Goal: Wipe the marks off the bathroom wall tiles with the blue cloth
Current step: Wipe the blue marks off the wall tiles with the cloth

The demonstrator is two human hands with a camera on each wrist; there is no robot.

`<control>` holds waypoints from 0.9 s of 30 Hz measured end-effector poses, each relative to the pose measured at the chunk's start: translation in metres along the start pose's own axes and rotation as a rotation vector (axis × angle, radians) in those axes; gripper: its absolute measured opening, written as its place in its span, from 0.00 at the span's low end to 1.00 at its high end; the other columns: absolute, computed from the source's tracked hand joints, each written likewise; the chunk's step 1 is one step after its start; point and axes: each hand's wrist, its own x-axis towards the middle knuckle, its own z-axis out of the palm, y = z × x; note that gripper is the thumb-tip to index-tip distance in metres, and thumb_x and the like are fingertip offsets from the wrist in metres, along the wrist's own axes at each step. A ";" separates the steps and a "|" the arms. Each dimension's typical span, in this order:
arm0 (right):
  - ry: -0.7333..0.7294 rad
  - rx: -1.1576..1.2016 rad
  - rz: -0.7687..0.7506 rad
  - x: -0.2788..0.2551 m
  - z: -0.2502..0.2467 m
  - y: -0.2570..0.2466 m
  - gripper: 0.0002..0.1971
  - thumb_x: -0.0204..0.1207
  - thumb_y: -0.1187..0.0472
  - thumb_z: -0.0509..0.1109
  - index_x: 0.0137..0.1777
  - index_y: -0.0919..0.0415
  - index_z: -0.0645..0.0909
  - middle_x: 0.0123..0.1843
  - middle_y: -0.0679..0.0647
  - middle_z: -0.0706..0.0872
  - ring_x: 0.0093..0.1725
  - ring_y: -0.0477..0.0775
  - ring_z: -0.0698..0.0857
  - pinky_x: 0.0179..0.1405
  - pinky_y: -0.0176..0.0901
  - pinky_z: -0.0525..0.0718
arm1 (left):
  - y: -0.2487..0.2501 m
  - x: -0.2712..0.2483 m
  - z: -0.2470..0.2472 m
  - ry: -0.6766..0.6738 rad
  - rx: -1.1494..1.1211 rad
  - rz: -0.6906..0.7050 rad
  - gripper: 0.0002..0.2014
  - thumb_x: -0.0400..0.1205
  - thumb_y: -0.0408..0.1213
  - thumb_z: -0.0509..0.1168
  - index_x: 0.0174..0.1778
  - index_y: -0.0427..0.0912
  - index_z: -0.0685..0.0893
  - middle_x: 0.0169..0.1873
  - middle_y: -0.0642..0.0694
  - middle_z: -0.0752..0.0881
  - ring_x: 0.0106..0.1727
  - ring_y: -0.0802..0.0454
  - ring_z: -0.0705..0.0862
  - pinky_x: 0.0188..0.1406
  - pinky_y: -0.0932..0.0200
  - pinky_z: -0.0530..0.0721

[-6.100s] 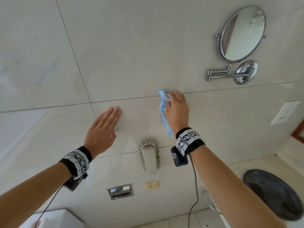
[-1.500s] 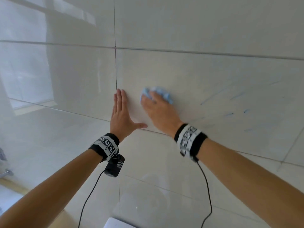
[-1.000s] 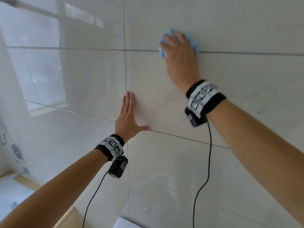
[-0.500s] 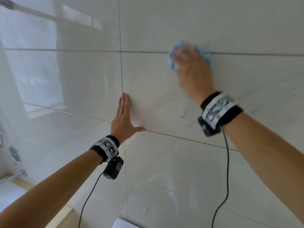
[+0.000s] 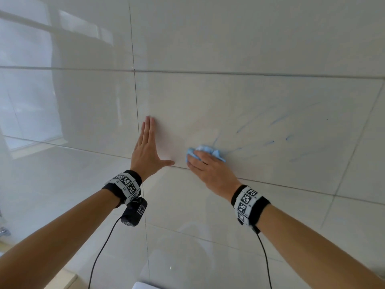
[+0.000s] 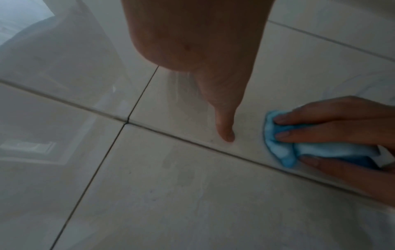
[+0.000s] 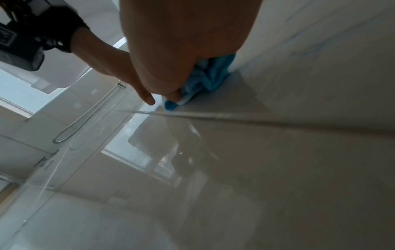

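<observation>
Glossy pale wall tiles (image 5: 239, 97) fill the head view. Faint blue marks (image 5: 278, 122) streak the tile to the right of my hands. My right hand (image 5: 208, 170) holds the bunched blue cloth (image 5: 205, 150) against the tile just above a horizontal grout line, fingers over it and thumb at its lower edge. The left wrist view shows the cloth (image 6: 282, 152) under those fingers (image 6: 320, 118); the right wrist view shows the cloth (image 7: 209, 76) below my palm. My left hand (image 5: 145, 151) lies flat on the wall, thumb spread toward the cloth.
A shower hose (image 7: 70, 128) and a metal tap (image 7: 48, 156) hang on the wall far to the left. A window is reflected in the tiles (image 5: 31, 101). A white object's corner (image 5: 145, 285) shows at the bottom edge. Camera cables hang from both wrists.
My right hand has swept the cloth down from the upper grout line to just above the lower one, beside my left thumb. The left hand stayed flat in place.
</observation>
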 end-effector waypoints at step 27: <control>0.098 0.009 0.091 -0.039 -0.019 0.060 0.24 0.79 0.64 0.62 0.76 0.59 0.82 0.77 0.58 0.83 0.75 0.63 0.83 0.72 0.59 0.84 | 0.091 0.021 0.010 -0.007 0.081 0.196 0.85 0.53 0.60 0.90 0.93 0.41 0.36 0.93 0.46 0.37 0.93 0.46 0.37 0.93 0.45 0.51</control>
